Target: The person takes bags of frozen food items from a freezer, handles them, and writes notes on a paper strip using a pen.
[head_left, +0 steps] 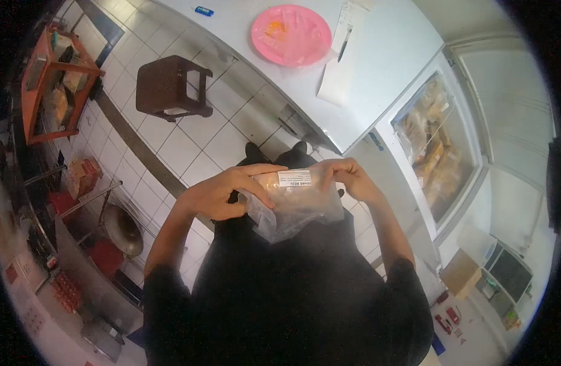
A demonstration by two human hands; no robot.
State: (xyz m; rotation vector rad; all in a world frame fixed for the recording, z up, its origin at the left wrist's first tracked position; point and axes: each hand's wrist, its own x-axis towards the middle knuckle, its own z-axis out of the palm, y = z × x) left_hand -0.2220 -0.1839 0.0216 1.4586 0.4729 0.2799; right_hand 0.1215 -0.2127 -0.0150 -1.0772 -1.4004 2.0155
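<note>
Between my hands, in front of my body, is a clear plastic bag (302,207) with a white printed label (294,178) on its upper side. Something pale orange shows through the plastic, but its kind is blurred. My left hand (228,190) grips the bag's left side, fingers over the top and thumb below. At the upper right corner, my right hand (347,175) pinches the plastic with bent fingers. The bag's lower edge hangs loose and crumpled toward my dark shirt.
Ahead is a white table (244,30) with a pink plate (291,35), a paper strip (340,67), a pen (345,44) and a blue lighter (204,11). A brown stool (170,87) stands on the tiles. An open freezer (436,143) holding bagged goods lies right.
</note>
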